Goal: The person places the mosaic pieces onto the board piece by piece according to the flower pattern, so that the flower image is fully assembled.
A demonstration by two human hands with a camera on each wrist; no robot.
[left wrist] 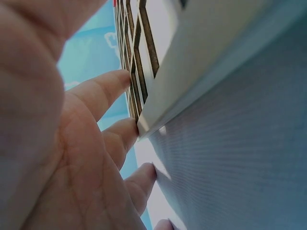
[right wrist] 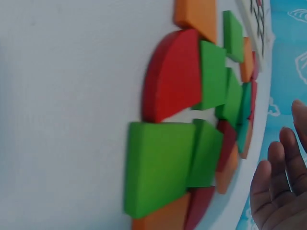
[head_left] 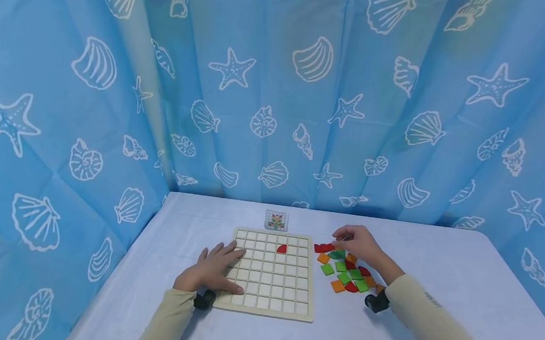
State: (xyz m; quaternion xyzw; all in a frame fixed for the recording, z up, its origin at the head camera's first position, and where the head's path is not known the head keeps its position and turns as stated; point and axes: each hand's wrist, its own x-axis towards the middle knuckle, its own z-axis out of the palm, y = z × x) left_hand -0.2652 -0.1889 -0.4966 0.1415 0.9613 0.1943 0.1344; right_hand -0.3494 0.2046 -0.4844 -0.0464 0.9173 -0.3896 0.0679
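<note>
A cream grid board (head_left: 263, 313) lies on the table with one red quarter-circle tile (head_left: 282, 249) in a cell of its upper right part. My left hand (head_left: 214, 269) rests spread over the board's left side, and its fingertips touch the frame and grid in the left wrist view. Right of the board, my right hand (head_left: 362, 246) hovers at the far end of a loose pile of tiles, its thumb close to red tiles (head_left: 325, 248). In the right wrist view, its visible fingers are loosely extended; the thumb's contact is hidden there.
Orange tiles (head_left: 337, 286), green tiles (head_left: 344, 278) and a red rounded tile (right wrist: 172, 76) lie loose on the white table (head_left: 461, 270). Behind the board sits a small pattern card (head_left: 276, 220). A blue shell-print curtain (head_left: 275, 138) hangs around the table's far and left sides.
</note>
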